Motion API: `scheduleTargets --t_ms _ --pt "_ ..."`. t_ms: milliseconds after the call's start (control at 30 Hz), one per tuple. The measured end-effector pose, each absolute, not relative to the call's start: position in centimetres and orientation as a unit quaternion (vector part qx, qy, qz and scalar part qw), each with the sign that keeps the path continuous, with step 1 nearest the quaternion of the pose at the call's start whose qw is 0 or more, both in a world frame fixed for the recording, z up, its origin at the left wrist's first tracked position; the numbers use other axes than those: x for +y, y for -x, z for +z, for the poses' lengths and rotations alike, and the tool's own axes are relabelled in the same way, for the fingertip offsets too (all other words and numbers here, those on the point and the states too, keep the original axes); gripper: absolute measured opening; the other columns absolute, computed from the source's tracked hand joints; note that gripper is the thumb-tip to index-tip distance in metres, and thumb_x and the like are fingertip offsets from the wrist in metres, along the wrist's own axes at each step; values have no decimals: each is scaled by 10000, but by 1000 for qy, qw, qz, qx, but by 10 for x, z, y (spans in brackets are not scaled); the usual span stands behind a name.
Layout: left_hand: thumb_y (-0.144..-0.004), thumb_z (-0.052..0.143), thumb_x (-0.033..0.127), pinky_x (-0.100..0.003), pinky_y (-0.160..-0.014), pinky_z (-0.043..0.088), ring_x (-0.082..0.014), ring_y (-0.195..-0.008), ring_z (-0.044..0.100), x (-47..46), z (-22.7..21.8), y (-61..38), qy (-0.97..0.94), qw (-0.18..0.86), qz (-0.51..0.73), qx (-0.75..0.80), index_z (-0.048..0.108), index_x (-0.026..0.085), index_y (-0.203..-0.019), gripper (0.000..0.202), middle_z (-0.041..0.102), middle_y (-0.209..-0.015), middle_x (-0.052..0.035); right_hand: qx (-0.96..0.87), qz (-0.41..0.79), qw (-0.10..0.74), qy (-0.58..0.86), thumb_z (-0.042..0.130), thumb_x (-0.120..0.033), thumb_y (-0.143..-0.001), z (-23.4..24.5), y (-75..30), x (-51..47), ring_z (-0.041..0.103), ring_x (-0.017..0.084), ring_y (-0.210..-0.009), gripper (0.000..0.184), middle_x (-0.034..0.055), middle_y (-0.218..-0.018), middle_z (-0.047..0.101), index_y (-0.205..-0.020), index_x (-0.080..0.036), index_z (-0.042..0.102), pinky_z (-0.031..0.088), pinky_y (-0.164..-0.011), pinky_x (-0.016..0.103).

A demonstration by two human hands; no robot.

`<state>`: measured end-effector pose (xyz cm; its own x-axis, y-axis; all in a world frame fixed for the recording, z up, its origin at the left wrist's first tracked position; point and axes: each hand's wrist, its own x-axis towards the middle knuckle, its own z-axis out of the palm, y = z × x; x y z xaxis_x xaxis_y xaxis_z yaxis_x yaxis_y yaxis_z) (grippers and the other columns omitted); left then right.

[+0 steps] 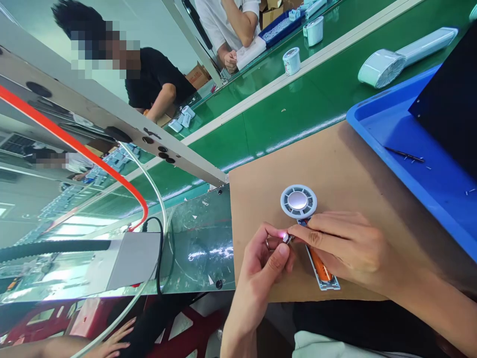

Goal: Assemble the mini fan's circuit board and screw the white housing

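Observation:
An opened handheld device lies on the brown cardboard. It has a pale-blue spoked ring (298,201) around a silver disc, and a narrow casing holding an orange battery (321,264). My left hand (266,261), left of the casing, pinches a small silver part (287,238) between thumb and fingers. A pinkish light glows at that part's upper end. My right hand (346,243) lies across the casing with its fingers closed on it, covering its middle. My right index fingertip meets the small part beside my left fingers.
A blue tray (402,129) at right holds a dark screwdriver-like rod (404,154), several screws and a black panel. Behind the cardboard (261,199) runs a green conveyor (257,124) with pale-blue housings (382,68). A white post (179,149) and red hose (112,161) stand left. Co-workers sit opposite.

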<state>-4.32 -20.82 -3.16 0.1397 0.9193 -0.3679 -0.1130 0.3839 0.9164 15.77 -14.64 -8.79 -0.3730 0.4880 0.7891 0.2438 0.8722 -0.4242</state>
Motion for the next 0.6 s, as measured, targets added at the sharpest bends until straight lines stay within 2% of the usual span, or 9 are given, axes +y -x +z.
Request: scheduleTargets --t_ms 167,300,467,533,600 --pt "-1033 791 585 -211 -549 191 -84 -615 276 -205 -30 45 -399 650 389 517 574 204 -1057 439 535 -717 47 -827 114 512 203 591 18 -1110 -90 -159 -146 468 125 -817 178 47 -924 558 -1264 -51 646 406 -714 291" --pt "-1006 809 586 -214 -536 143 -71 -577 225 -202 -29 46 -383 676 386 498 552 212 -1031 454 504 -684 62 -831 110 507 202 579 9 -1123 -89 -159 -144 435 122 -781 162 30 -884 534 -1247 -80 633 377 -681 287" --pt "-1020 792 577 -229 -518 132 -55 -531 200 -196 -35 46 -388 682 393 479 585 198 -1087 437 559 -705 57 -829 107 499 230 589 13 -1122 -85 -158 -141 588 96 -798 245 29 -976 638 -1303 -134 664 453 -691 261" --pt "-1031 781 572 -239 -524 152 -53 -529 210 -197 -40 42 -394 662 423 477 617 188 -1158 437 591 -748 46 -818 139 496 255 625 -52 -1142 -81 -160 -143 657 77 -883 235 16 -1076 687 -1334 -172 689 519 -783 224" --pt "-1043 772 561 -247 -552 205 -70 -566 261 -200 -46 36 -394 619 465 495 652 182 -1232 441 595 -779 34 -809 182 482 284 658 -136 -1159 -75 -165 -148 696 82 -1053 176 7 -1209 707 -1318 -190 710 549 -989 197"
